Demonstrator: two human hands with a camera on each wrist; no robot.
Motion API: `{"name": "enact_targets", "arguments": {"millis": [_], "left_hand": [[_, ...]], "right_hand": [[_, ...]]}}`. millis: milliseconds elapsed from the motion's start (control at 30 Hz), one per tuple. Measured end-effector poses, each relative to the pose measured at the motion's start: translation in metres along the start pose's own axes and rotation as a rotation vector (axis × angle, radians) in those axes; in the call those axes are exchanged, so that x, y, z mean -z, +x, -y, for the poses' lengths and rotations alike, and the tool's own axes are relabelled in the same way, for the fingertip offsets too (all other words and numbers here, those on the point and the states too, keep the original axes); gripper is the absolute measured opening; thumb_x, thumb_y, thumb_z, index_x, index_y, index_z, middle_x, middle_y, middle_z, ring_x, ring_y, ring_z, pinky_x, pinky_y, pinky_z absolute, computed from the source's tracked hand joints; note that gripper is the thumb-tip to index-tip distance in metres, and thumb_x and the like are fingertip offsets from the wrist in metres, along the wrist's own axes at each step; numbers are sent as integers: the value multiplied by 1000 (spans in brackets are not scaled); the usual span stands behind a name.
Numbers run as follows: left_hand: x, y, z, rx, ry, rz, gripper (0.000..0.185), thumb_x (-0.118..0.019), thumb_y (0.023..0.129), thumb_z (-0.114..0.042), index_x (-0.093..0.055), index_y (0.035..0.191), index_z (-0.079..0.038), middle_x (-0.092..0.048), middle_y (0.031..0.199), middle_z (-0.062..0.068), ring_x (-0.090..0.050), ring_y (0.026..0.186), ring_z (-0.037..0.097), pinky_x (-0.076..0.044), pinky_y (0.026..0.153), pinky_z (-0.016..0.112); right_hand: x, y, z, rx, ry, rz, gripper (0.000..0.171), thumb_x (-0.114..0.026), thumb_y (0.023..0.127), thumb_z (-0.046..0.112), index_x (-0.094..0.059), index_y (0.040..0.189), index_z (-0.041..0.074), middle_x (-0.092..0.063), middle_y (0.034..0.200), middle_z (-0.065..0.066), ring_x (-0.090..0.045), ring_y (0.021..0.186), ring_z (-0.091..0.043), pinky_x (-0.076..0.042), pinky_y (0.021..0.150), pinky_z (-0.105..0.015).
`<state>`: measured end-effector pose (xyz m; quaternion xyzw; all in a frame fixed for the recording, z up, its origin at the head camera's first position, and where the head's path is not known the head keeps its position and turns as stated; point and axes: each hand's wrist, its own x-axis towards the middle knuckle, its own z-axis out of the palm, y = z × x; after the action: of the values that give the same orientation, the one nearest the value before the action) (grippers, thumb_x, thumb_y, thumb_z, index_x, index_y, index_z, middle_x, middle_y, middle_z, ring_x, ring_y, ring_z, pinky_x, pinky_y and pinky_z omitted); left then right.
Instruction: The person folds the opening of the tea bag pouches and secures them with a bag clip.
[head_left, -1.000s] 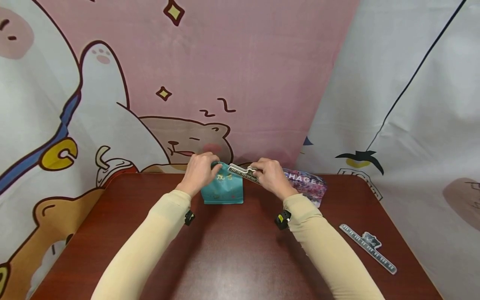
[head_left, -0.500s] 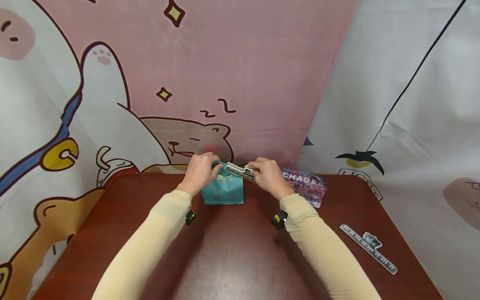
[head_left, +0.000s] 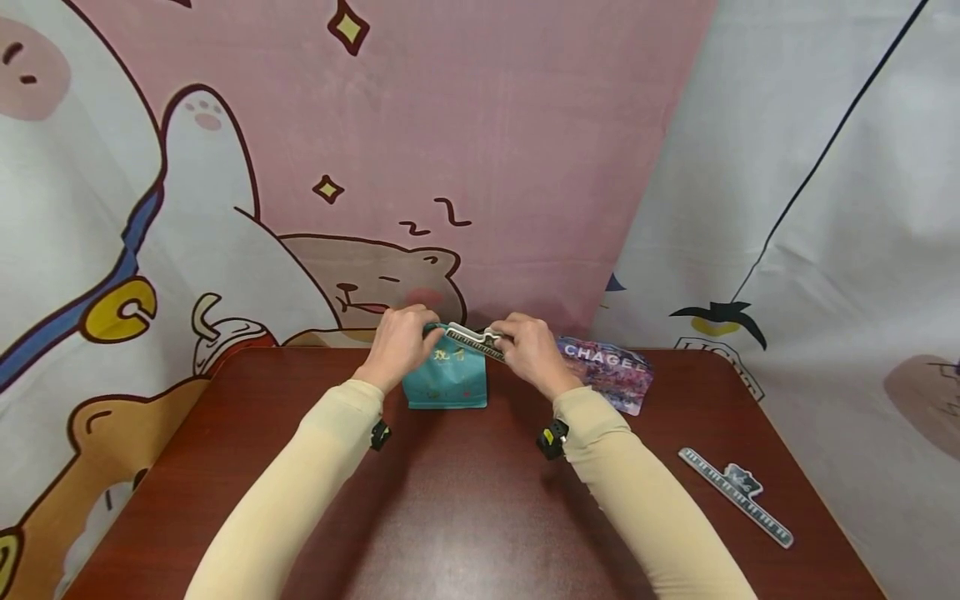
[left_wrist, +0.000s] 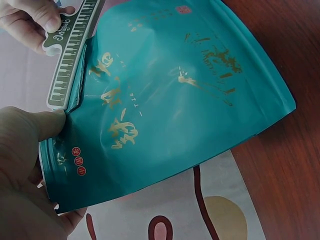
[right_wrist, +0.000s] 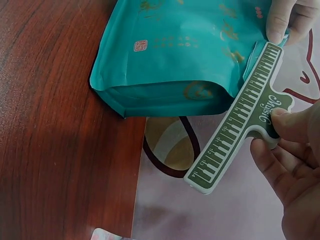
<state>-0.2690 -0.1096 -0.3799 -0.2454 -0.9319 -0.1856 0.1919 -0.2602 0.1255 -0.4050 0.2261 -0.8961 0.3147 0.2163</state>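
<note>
Now teal pouch [head_left: 448, 379] top in L hand [head_left: 397, 343], clip [head_left: 472, 341] in R hand [head_left: 531, 353].

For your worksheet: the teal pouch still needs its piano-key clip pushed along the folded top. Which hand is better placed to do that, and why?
Probably the right hand: it already pinches the clip by its tab, its end at the pouch top. The left hand grips the pouch's top corner, steadying it.

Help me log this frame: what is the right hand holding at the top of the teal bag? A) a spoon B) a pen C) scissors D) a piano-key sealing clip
D: the right hand pinches a green piano-key sealing clip against the top edge of the teal bag.
</note>
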Motion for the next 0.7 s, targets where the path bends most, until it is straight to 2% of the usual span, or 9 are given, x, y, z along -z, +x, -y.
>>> {"name": "enact_targets", "arguments": {"millis": [367,533,700], "left_hand": [[2,-2,1,-21,-22,7,14,-77,94,-19,-80,100,-7,-72,92,6,-69,84,28,-48,76,46],[3,-2,4,-23,-47,47,13,-73,98,-18,-79,102,-8,-72,95,5,-68,87,27,-46,79,46],[7,-2,6,4,-69,89,18,-64,104,-19,-79,108,-9,-72,99,5,-68,92,26,-44,83,47]], "right_hand": [[-1,-1,0,-2,-3,-18,23,-76,82,-5,-82,102,5,-72,90,-8,-69,79,-25,-55,73,-42],[-2,-1,-1,12,-8,-26,23,-76,82,-6,-81,101,5,-72,90,-8,-69,79,-25,-56,73,-42],[-3,-2,-1,27,-16,-42,23,-76,81,-8,-81,101,4,-72,89,-9,-70,79,-26,-57,74,-42]]}}
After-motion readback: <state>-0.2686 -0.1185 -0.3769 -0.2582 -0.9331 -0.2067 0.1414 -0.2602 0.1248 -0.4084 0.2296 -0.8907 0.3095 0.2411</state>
